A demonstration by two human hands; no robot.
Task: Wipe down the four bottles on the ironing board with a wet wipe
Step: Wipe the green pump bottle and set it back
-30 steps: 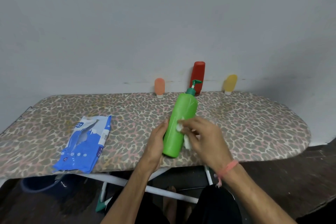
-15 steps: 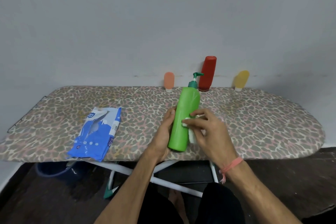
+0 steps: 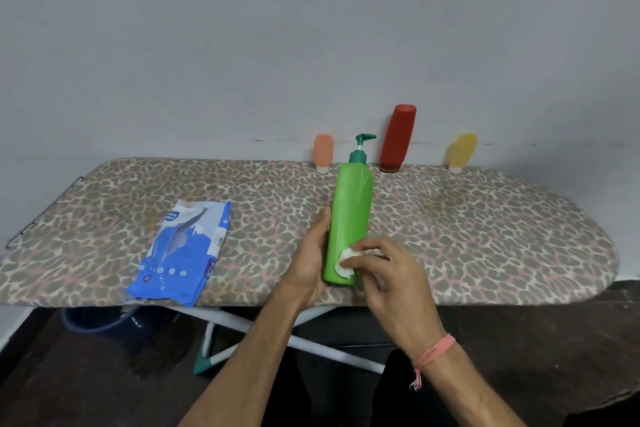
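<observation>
A green pump bottle (image 3: 351, 215) is held nearly upright over the front of the leopard-print ironing board (image 3: 485, 229). My left hand (image 3: 308, 260) grips its lower left side. My right hand (image 3: 391, 281) presses a white wet wipe (image 3: 346, 262) against the bottle's lower front. Along the wall at the back stand a small orange bottle (image 3: 323, 152), a tall red bottle (image 3: 397, 137) and a small yellow bottle (image 3: 462, 151), all cap down.
A blue wet wipe pack (image 3: 183, 253) lies on the board to the left of my hands. White board legs (image 3: 242, 322) cross underneath, with a dark blue bucket (image 3: 100, 321) on the dark floor at left. A plain wall runs close behind the board.
The bottle has been tipped from leaning away to nearly upright. My right hand with the wipe has slid down to the bottle's lower part. The view has shifted slightly.
</observation>
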